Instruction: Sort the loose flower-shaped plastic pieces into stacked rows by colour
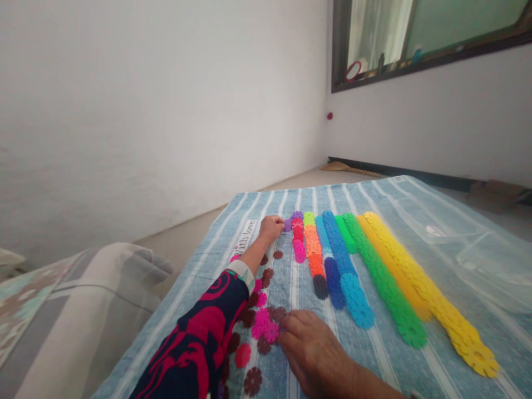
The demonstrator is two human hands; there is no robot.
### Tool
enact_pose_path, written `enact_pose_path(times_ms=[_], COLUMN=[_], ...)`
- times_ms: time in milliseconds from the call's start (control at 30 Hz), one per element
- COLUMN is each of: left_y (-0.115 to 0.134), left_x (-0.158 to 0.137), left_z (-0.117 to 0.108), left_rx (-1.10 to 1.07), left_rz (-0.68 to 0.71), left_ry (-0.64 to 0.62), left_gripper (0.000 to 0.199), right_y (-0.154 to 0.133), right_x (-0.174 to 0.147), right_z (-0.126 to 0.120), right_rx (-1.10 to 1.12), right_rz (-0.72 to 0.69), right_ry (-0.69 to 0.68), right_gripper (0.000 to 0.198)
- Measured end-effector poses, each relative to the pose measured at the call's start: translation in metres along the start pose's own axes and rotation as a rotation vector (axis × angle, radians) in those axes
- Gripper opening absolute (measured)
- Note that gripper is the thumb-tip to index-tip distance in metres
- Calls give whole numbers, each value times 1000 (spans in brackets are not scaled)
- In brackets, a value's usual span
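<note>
My left hand [272, 227] reaches to the far part of the cloth, its fingers closed on a purple snowflake disc [287, 225]. That disc lies beside the top of a short row of purple, red and pink discs [297, 235]. Nearer to me, my right hand [311, 346] rests low with its fingers bent together. Its fingertips are at the edge of a loose pile of pink discs [261, 324] and brown discs [252, 381]. A speck of purple shows by those fingertips, but what they hold is hidden.
Overlapping rows of yellow [440, 310], green [386, 288], blue [341, 238] and orange discs [312, 241] lie to the right. A clear plastic bag [490, 260] lies beyond them on the striped cloth [199, 288]. Grey-striped bedding [103, 310] is at the left.
</note>
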State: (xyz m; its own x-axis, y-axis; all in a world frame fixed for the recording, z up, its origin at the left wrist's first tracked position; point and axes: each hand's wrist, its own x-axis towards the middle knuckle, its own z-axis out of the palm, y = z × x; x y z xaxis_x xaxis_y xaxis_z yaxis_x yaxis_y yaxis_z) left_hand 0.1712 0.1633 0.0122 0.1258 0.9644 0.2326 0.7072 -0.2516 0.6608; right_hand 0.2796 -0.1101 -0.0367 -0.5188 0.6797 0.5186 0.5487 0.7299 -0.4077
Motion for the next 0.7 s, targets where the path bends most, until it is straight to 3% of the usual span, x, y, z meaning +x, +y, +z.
enact_pose_path(times_ms=[200,500,700], left_y=[-9,-36,-43], left_x=[-33,-144,-204], left_z=[-37,-133,-163], left_rx=[-49,8,-4], left_rz=[8,-150,-287], left_ry=[-74,-332,-524], left_gripper=[12,17,20], right_y=[0,-1,-1], right_x=[-1,-3,-5], right_z=[-3,-8,-8], right_rx=[3,1,20], right_rz=[4,-15,-12], right_ry=[-14,-24,-28], right_gripper=[19,20,20])
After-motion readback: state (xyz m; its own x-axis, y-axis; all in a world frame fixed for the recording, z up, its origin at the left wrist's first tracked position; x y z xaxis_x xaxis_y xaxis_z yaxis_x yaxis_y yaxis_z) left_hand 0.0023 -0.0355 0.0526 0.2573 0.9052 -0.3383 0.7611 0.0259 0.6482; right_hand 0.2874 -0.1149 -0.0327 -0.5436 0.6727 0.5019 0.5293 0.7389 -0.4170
